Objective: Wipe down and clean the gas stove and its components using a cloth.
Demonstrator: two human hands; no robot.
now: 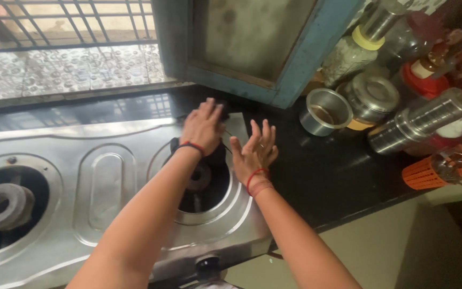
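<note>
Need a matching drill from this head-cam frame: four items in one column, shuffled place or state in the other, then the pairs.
Items:
1. left hand
2. right hand
3. open steel cup
4. orange mesh basket

Places or states:
A. on its side at the right edge of the black counter
B. fingers spread, edge-on above the stove's right rim
C. upright below the blue-framed cabinet door
D. palm down at the back of the right burner of the steel gas stove

Pairs: 1-D, 2-B, 3-C, 4-A
</note>
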